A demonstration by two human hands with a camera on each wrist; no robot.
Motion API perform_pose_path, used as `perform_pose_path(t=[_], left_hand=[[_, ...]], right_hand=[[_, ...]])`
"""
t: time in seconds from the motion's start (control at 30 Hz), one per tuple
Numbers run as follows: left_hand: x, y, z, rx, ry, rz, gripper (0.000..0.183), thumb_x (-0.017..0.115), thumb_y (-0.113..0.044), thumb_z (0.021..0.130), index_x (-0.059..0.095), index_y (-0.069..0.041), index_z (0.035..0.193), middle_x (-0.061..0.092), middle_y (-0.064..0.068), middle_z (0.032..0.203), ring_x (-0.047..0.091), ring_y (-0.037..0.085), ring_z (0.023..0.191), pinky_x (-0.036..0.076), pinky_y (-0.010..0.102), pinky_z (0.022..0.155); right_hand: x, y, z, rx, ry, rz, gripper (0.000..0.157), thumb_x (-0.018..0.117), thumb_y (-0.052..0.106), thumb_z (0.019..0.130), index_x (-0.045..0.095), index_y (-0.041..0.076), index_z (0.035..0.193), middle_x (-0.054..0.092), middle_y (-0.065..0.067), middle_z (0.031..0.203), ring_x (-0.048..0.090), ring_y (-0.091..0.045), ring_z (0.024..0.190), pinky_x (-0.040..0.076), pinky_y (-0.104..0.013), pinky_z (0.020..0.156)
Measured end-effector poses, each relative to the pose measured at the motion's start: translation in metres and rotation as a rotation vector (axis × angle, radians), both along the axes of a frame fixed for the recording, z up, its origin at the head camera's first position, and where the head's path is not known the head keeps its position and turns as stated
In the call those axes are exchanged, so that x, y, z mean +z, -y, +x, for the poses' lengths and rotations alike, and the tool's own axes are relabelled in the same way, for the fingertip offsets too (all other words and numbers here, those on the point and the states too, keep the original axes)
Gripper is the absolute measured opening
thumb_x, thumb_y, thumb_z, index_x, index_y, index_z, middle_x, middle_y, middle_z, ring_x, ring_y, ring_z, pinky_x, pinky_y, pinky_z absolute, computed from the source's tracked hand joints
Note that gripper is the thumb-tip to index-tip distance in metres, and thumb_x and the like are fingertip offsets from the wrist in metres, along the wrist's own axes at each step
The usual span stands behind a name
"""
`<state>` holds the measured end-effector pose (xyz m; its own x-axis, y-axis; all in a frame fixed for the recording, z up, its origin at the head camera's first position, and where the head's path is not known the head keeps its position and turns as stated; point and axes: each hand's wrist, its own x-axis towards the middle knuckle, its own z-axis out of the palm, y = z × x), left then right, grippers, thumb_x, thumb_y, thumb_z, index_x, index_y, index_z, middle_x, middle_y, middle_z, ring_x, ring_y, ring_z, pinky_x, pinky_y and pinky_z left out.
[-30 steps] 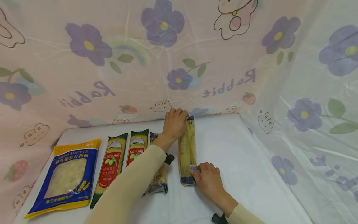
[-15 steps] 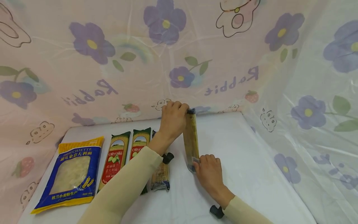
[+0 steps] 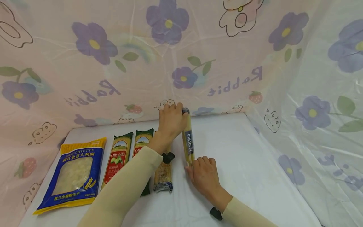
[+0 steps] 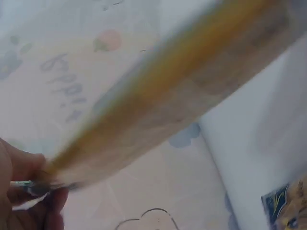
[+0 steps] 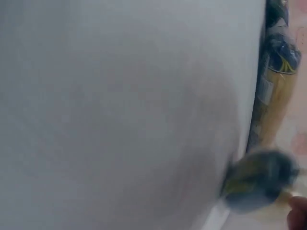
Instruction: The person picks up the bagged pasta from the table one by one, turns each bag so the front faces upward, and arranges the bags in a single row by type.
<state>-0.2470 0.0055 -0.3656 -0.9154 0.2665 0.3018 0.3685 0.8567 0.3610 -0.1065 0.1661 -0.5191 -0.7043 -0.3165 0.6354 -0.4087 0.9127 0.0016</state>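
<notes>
A clear packet of spaghetti (image 3: pixel 188 138) with dark blue ends stands turned on its narrow side, a blue label facing up. At its far end, my left hand (image 3: pixel 171 123) grips it; in the left wrist view its fingers (image 4: pixel 29 167) pinch that end, and the packet is blurred. My right hand (image 3: pixel 205 176) holds the near end between thumb and fingers. The right wrist view catches only a blurred blue end (image 5: pixel 259 182) and a fingertip (image 5: pixel 298 213). Left of the held packet lies a similar pasta packet (image 3: pixel 164 176), partly behind the left wrist.
Further left lie two red-and-green Olivoilà spaghetti packets (image 3: pixel 117 159), the second (image 3: pixel 141 142) partly covered by the left sleeve. A blue-and-yellow orecchiette bag (image 3: pixel 75 176) lies leftmost. Flower-printed sheeting (image 3: pixel 227 63) rises behind and beside the white table (image 3: pixel 249 176).
The spaghetti packet was lying broad side up, then was lifted and turned over onto its edge; its blue label now shows. Both hands have shifted slightly left with it.
</notes>
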Motion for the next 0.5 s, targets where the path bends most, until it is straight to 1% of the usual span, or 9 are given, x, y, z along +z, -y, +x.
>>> perform_pose_path(t=[0.03, 0.1, 0.13, 0.17, 0.23, 0.3, 0.37, 0.43, 0.5], left_hand=[[0.0, 0.003, -0.001, -0.014, 0.044, 0.051, 0.036, 0.056, -0.036, 0.11, 0.064, -0.007, 0.13, 0.071, 0.017, 0.119, 0.057, 0.042, 0.116, 0.048, 0.059, 0.097], [0.001, 0.009, -0.003, -0.045, 0.128, 0.144, 0.033, 0.053, -0.03, 0.111, 0.063, -0.009, 0.135, 0.072, 0.015, 0.119, 0.056, 0.039, 0.119, 0.048, 0.057, 0.099], [0.0, 0.013, -0.004, -0.059, 0.161, 0.184, 0.032, 0.052, -0.028, 0.112, 0.062, -0.009, 0.137, 0.072, 0.014, 0.118, 0.056, 0.038, 0.119, 0.05, 0.055, 0.098], [0.0, 0.016, -0.006, -0.073, 0.186, 0.215, 0.031, 0.05, -0.026, 0.113, 0.062, -0.01, 0.137, 0.072, 0.013, 0.116, 0.057, 0.036, 0.117, 0.05, 0.052, 0.095], [-0.002, 0.022, -0.007, -0.094, 0.2, 0.244, 0.03, 0.048, -0.024, 0.114, 0.063, -0.011, 0.137, 0.072, 0.012, 0.112, 0.058, 0.034, 0.116, 0.052, 0.049, 0.09], [-0.006, 0.026, -0.009, -0.102, 0.187, 0.251, 0.03, 0.047, -0.022, 0.114, 0.063, -0.01, 0.136, 0.072, 0.012, 0.112, 0.058, 0.034, 0.117, 0.052, 0.048, 0.092], [-0.01, 0.029, -0.01, -0.095, 0.156, 0.238, 0.03, 0.048, -0.022, 0.114, 0.063, -0.01, 0.136, 0.07, 0.013, 0.12, 0.057, 0.035, 0.122, 0.049, 0.049, 0.1], [-0.015, 0.03, -0.011, -0.076, 0.108, 0.206, 0.029, 0.05, -0.022, 0.114, 0.065, -0.011, 0.135, 0.065, 0.013, 0.128, 0.054, 0.035, 0.125, 0.046, 0.051, 0.105], [-0.021, 0.032, -0.012, -0.062, 0.023, 0.153, 0.028, 0.052, -0.023, 0.113, 0.068, -0.011, 0.132, 0.063, 0.014, 0.131, 0.052, 0.036, 0.122, 0.045, 0.053, 0.104]], right_hand=[[0.0, -0.001, 0.0, 0.0, 0.033, -0.022, 0.032, 0.073, 0.031, 0.096, 0.059, 0.008, 0.08, 0.054, -0.005, 0.071, 0.052, -0.026, 0.07, 0.041, -0.041, 0.07], [0.0, -0.003, -0.001, -0.036, 0.112, -0.06, 0.03, 0.071, 0.03, 0.1, 0.061, 0.008, 0.082, 0.056, -0.005, 0.073, 0.053, -0.027, 0.072, 0.041, -0.043, 0.073], [0.001, -0.004, -0.002, -0.059, 0.166, -0.083, 0.029, 0.071, 0.029, 0.1, 0.063, 0.007, 0.084, 0.057, -0.005, 0.074, 0.053, -0.027, 0.074, 0.041, -0.043, 0.074], [0.001, -0.005, -0.003, -0.08, 0.228, -0.107, 0.027, 0.071, 0.029, 0.101, 0.065, 0.006, 0.087, 0.059, -0.005, 0.077, 0.054, -0.027, 0.076, 0.041, -0.044, 0.075], [0.002, -0.007, -0.007, -0.102, 0.355, -0.136, 0.027, 0.07, 0.032, 0.102, 0.068, 0.006, 0.093, 0.063, -0.005, 0.084, 0.055, -0.026, 0.083, 0.041, -0.044, 0.077], [0.003, -0.007, -0.011, -0.076, 0.471, -0.168, 0.026, 0.069, 0.033, 0.102, 0.07, 0.007, 0.098, 0.066, -0.005, 0.091, 0.055, -0.025, 0.088, 0.04, -0.044, 0.078], [0.003, -0.006, -0.015, -0.031, 0.559, -0.198, 0.024, 0.067, 0.033, 0.103, 0.069, 0.01, 0.096, 0.065, -0.002, 0.091, 0.052, -0.022, 0.089, 0.039, -0.042, 0.078], [0.002, -0.005, -0.018, 0.006, 0.603, -0.226, 0.023, 0.067, 0.031, 0.103, 0.065, 0.012, 0.09, 0.062, 0.001, 0.087, 0.049, -0.019, 0.086, 0.037, -0.04, 0.078], [0.001, -0.003, -0.02, 0.018, 0.608, -0.244, 0.025, 0.068, 0.03, 0.102, 0.06, 0.014, 0.084, 0.057, 0.004, 0.08, 0.046, -0.017, 0.082, 0.035, -0.037, 0.076]])
